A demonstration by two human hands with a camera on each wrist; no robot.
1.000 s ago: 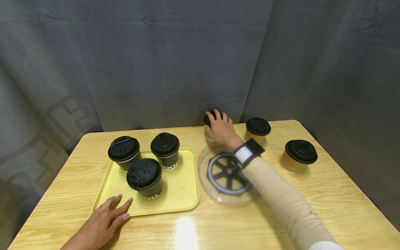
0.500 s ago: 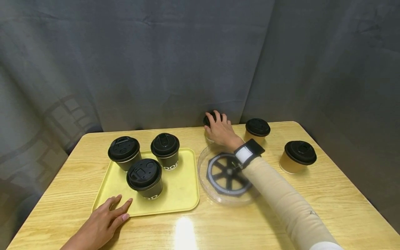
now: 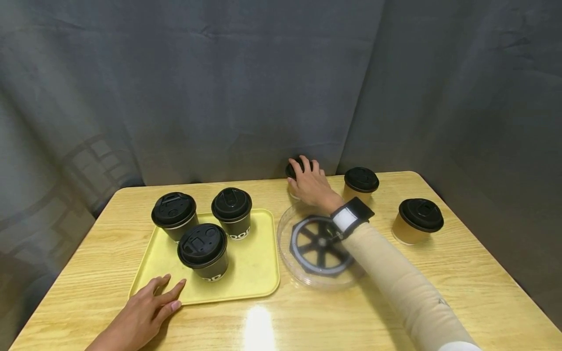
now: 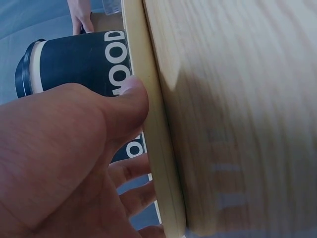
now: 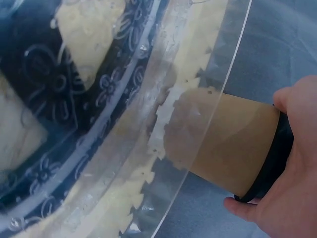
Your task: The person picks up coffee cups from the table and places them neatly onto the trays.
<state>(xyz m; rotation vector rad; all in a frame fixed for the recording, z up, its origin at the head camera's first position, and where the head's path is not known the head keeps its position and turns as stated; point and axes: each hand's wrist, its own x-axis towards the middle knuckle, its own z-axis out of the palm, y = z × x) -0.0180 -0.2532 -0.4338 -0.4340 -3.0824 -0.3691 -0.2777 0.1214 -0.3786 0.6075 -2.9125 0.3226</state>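
My right hand reaches to the back of the table and holds a brown paper coffee cup by its black lid, fingers spread over the top. Most of that cup is hidden behind the hand in the head view. My left hand rests at the near left edge of a yellow tray, fingers extended over it and thumb at the rim. On the tray stand three dark cups with black lids: one at the front, one at the back left and one at the back right.
A clear round turntable with a dark spoked base sits right of the tray, under my right forearm. Two more brown lidded cups stand on the right, one at the back and one nearer. A grey curtain hangs behind the table.
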